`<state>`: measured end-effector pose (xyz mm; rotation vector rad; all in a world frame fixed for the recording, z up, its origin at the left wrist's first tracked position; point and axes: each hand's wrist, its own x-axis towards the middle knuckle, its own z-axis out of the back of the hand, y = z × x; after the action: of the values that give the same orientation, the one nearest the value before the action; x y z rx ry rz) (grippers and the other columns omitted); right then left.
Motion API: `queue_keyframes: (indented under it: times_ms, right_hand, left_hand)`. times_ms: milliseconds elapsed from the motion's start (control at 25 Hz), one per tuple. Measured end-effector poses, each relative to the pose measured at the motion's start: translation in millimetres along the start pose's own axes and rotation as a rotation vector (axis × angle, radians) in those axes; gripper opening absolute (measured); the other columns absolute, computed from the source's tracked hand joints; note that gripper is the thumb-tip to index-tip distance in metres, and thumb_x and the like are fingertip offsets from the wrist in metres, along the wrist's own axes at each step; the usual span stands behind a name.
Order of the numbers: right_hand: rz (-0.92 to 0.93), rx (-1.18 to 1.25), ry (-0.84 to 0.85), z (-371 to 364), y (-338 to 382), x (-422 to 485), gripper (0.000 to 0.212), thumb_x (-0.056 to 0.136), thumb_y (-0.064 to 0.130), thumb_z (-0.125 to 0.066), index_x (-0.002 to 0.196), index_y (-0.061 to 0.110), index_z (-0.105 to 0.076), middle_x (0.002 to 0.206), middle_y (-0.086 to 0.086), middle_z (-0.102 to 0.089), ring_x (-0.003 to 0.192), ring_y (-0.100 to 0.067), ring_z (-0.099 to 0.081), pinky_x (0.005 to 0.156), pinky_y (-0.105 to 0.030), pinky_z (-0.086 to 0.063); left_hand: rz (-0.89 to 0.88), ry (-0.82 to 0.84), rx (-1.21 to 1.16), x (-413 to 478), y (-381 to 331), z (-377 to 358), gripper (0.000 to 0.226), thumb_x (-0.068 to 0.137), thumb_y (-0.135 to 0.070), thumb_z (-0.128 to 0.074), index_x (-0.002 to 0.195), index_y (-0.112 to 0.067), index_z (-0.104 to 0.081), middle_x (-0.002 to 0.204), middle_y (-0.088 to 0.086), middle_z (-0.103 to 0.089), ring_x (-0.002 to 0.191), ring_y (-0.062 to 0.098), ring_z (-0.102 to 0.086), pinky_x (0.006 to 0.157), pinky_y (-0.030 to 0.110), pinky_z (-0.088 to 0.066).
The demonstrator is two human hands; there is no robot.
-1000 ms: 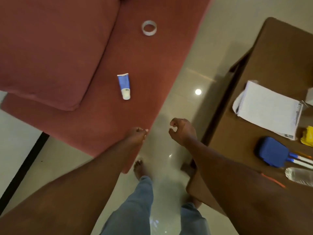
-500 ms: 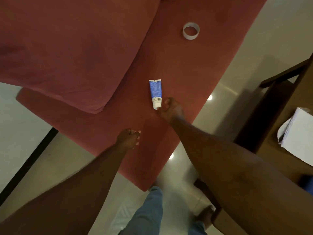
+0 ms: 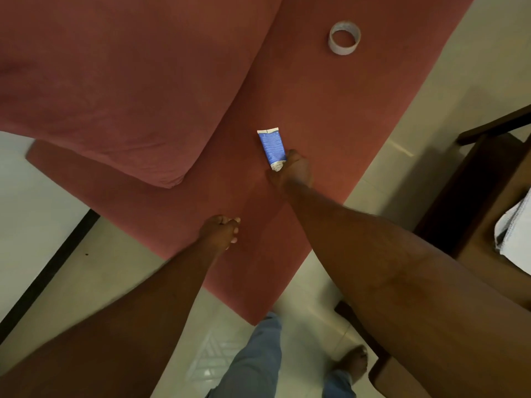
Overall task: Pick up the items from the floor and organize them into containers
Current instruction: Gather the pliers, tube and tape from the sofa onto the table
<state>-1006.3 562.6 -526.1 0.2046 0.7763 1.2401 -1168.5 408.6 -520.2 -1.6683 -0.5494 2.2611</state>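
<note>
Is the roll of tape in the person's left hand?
No. The roll of tape lies alone on the red mat, far from the curled, empty left hand.

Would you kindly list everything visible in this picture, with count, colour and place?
tube: one, blue and white, on the red seat, cap end in the right hand's grip
tape roll: one, whitish, on the seat at top right
cushion: one, red, upper left
seat: one, red, centre
floor: pale glossy tiles
wooden furniture: dark brown, right edge
white item: one, on that furniture, cut off
left hand: curled, empty, over the seat's front
right hand: closing on the tube
legs: blue trousers, bare foot, bottom
</note>
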Motion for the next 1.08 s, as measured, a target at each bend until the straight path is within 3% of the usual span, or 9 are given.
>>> queue_keyframes:
  times_ms: [280, 480, 680, 920, 1080]
  right_hand:
    - [0.152, 0.046, -0.051, 61.2, -29.3, -24.2, 0.044, 0.071, 0.032, -0.075, 0.113, 0.026, -0.065, 0.100, 0.002, -0.070, 0.087, -0.023, -0.068, 0.073, -0.033, -0.056]
    - [0.242, -0.084, -0.083, 136.2, -117.1, -74.0, 0.049, 0.074, 0.028, -0.062, 0.123, 0.026, -0.064, 0.110, 0.002, -0.064, 0.099, -0.029, -0.060, 0.077, -0.039, -0.054]
    - [0.082, -0.141, -0.138, 214.3, -227.7, -126.3, 0.051, 0.079, 0.019, -0.069, 0.129, 0.024, -0.059, 0.115, 0.003, -0.060, 0.104, -0.025, -0.055, 0.079, -0.037, -0.052]
    - [-0.018, -0.110, -0.173, 305.0, -363.2, -194.9, 0.048, 0.073, 0.007, -0.067, 0.120, 0.016, -0.065, 0.108, -0.004, -0.063, 0.097, -0.030, -0.058, 0.070, -0.029, -0.034]
    - [-0.122, -0.152, -0.134, 337.0, -444.5, -240.5, 0.053, 0.076, 0.010, -0.068, 0.127, 0.024, -0.060, 0.114, 0.000, -0.059, 0.105, -0.025, -0.054, 0.069, -0.032, -0.039]
  left_hand:
    - [-0.058, 0.049, 0.073, -30.8, -33.4, -49.9, 0.021, 0.097, -0.025, -0.063, 0.080, -0.020, -0.053, 0.073, -0.003, -0.060, 0.053, 0.014, -0.053, 0.044, 0.017, -0.031]
    - [-0.112, 0.133, 0.140, -67.3, -46.2, -119.7, 0.026, 0.098, -0.026, -0.062, 0.075, -0.022, -0.051, 0.070, -0.002, -0.058, 0.045, 0.009, -0.052, 0.042, 0.016, -0.030]
    - [-0.195, 0.215, 0.221, -119.1, -26.0, -214.5, 0.025, 0.098, -0.020, -0.063, 0.075, -0.017, -0.054, 0.062, -0.002, -0.059, 0.052, 0.014, -0.049, 0.045, 0.020, -0.035]
    - [-0.191, 0.344, 0.402, -205.1, 12.8, -333.8, 0.015, 0.093, -0.030, -0.068, 0.089, -0.018, -0.059, 0.084, 0.001, -0.069, 0.062, 0.015, -0.063, 0.056, 0.024, -0.039]
    - [-0.216, 0.385, 0.497, -252.2, 38.0, -398.8, 0.016, 0.094, -0.029, -0.067, 0.091, -0.015, -0.061, 0.087, 0.003, -0.070, 0.068, 0.018, -0.065, 0.061, 0.026, -0.043]
